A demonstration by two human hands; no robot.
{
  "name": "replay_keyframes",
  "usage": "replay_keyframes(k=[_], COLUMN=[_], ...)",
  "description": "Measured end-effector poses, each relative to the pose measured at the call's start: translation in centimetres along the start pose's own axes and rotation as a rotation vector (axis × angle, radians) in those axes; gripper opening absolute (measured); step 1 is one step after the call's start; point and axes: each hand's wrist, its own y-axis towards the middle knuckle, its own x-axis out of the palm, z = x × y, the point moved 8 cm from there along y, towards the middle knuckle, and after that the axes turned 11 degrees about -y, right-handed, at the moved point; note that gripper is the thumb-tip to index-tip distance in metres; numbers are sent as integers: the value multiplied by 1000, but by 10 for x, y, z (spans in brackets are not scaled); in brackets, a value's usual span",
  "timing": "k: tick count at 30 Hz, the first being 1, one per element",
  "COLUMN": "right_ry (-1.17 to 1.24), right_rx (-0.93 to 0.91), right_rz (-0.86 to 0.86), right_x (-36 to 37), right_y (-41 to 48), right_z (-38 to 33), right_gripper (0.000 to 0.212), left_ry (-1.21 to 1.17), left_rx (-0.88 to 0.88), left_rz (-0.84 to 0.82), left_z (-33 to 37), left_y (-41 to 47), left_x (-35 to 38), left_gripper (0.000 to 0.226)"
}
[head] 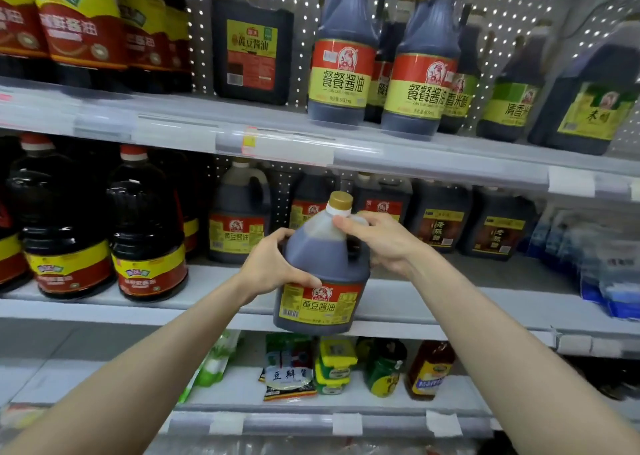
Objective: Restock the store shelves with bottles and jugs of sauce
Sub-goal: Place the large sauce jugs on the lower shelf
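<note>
A dark soy sauce jug [320,264] with a gold cap and a red-and-yellow label hangs in the air just in front of the middle shelf [433,302]. My left hand [273,267] grips its left side above the label. My right hand [377,239] curls round the handle near the neck. Behind it on the middle shelf stand matching jugs [239,226] with the same label.
Round soy bottles with red caps [145,232] fill the middle shelf's left. Darker vinegar jugs [498,226] stand at its right. The upper shelf [277,135] carries tall bottles [341,59] and a square jug [251,49]. Small packets and jars [332,368] lie on the bottom shelf.
</note>
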Motion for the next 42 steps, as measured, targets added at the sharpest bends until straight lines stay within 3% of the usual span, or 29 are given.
replay_keyframes(k=[2, 7, 9, 13, 18, 21, 26, 30, 34, 42], right_ry=[-22, -3, 3, -57, -51, -78, -53, 124, 158, 219], right_rx=[-23, -31, -34, -62, -62, -71, -108, 22, 87, 81], right_rz=[-10, -39, -47, -38, -28, 14, 162, 138, 92, 152], right_x=[-10, -20, -22, -23, -22, -20, -22, -4, 12, 22], right_y=[19, 58, 76, 102, 120, 126, 122, 109, 95, 95], right_z=[4, 16, 22, 26, 29, 32, 43, 83, 108, 122], right_gripper=[26, 50, 57, 50, 49, 54, 44, 70, 74, 73], left_ry=[-7, 7, 18, 20, -33, -73, -187, -277, -401, -387], left_rx=[-21, -79, -83, -100, -119, -111, -45, -12, 3, 19], left_rz=[36, 123, 143, 185, 172, 154, 119, 202, 226, 196], left_z=[-7, -17, -21, -27, -37, -43, -44, -54, -62, -63], left_y=[19, 45, 57, 73, 86, 85, 77, 62, 48, 50], left_x=[8, 11, 11, 10, 7, 8, 17, 22, 30, 29], left_gripper=[90, 122, 125, 106, 100, 96, 85, 62, 34, 27])
